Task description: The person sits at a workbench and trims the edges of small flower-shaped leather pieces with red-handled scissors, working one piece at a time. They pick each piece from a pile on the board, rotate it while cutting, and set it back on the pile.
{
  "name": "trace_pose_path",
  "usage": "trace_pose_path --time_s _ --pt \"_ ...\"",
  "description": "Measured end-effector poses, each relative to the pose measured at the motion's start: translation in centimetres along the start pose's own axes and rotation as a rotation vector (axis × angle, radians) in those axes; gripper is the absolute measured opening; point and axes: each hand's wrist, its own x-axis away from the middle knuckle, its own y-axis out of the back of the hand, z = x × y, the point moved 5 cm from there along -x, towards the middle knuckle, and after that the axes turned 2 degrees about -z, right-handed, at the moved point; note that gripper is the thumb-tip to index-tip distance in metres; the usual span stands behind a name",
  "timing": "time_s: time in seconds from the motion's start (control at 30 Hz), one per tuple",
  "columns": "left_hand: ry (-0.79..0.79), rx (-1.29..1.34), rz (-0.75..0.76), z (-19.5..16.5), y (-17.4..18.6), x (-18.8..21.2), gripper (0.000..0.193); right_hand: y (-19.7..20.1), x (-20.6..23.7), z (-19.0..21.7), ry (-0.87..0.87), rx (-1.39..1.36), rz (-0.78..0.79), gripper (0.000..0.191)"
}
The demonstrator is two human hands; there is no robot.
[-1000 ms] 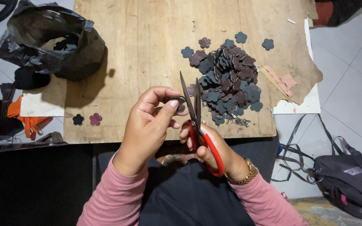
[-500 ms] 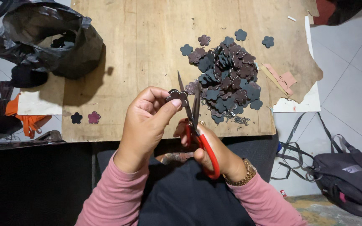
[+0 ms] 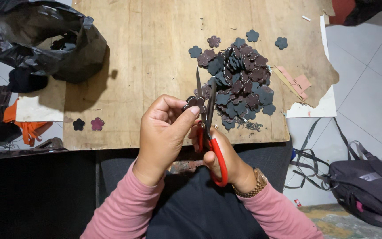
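Observation:
My left hand (image 3: 164, 132) pinches a small dark flower-shaped cutout (image 3: 194, 102) between thumb and fingertips. My right hand (image 3: 226, 157) grips red-handled scissors (image 3: 208, 128), blades slightly apart and pointing away from me, right beside the cutout. Just beyond the blades lies a pile of dark flower-shaped cutouts (image 3: 239, 77) on a worn wooden board (image 3: 155, 53).
A black plastic bag (image 3: 45, 40) sits at the board's left end. Two loose flower cutouts (image 3: 88, 124) lie near its front left corner, pinkish scraps (image 3: 295, 82) at the right. A dark backpack (image 3: 368, 186) rests on the tiled floor, right. Orange material (image 3: 25, 128) lies left.
The scissor blades have opened a little and the cutout has turned slightly in my left fingers; both hands stay in the same place.

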Motion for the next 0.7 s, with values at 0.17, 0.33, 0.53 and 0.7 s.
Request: trace_pose_path --time_s 0.17,0.33,0.53,0.7 --pt "-0.015 0.006 0.002 0.0 -0.1 0.0 0.011 0.0 0.0 0.2 -0.009 0.019 -0.015 0.098" --pt "-0.02 0.004 -0.01 0.0 0.0 0.0 0.011 -0.1 0.1 0.2 -0.007 -0.002 -0.013 0.096" --pt "-0.031 -0.005 -0.004 -0.1 0.1 0.0 0.011 -0.2 0.1 -0.5 -0.072 -0.129 -0.011 0.098" --pt "-0.021 0.003 -0.007 -0.5 0.5 0.0 0.013 -0.1 0.3 -0.9 -0.102 -0.205 0.023 0.096"
